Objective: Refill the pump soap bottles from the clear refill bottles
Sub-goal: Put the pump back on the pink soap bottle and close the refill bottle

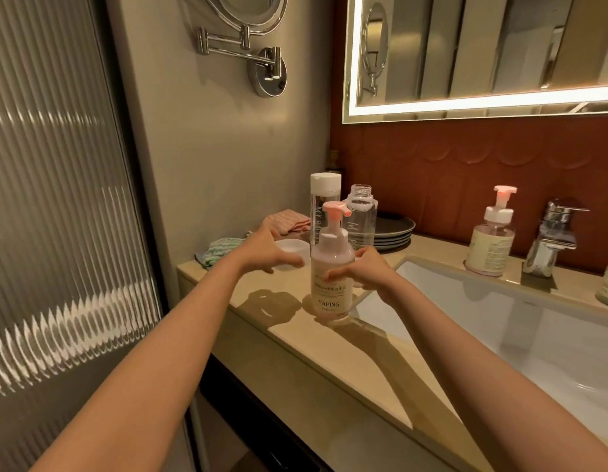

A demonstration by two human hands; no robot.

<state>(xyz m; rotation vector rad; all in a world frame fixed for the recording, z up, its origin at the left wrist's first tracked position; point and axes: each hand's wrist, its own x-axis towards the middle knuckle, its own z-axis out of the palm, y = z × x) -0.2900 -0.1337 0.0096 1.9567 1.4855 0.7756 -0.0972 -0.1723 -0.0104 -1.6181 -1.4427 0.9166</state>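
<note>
In the head view you are reaching both bare arms from the lower edge of the frame towards the middle, over the beige stone desk [296,338]. At frame centre the clear pump soap bottle with a pink pump head and a "YAPING" label [330,294] is standing upright on the desk, close to the left corner of the white sink [500,335].

Your left hand [261,253] is hovering just left of that bottle. Its grip is apart, fingers spread and holding nothing, with a small gap showing between the fingertips and the bottle. Under this hand a small white plastic cap or dish [289,248] is lying on the desk; I cannot tell which.

Your right hand [367,270] is sitting against the bottle's right side, with one digit lying across its front. I cannot tell whether this grip is clamped on the bottle or only touching it.

Just behind the pump bottle, a tall clear refill bottle with a white cap [324,195] is standing upright. To its right, a shorter clear refill bottle with an open threaded neck [362,216] is standing too. A stack of dark grey plates [396,231] is lying behind them.

Left of centre, a pink striped cloth [289,221] and a green striped cloth [221,252] are lying on the desk.

At the right of the frame, a second clear pump bottle with a pink pump head [491,240] is standing beside the chrome faucet [554,240].
</note>
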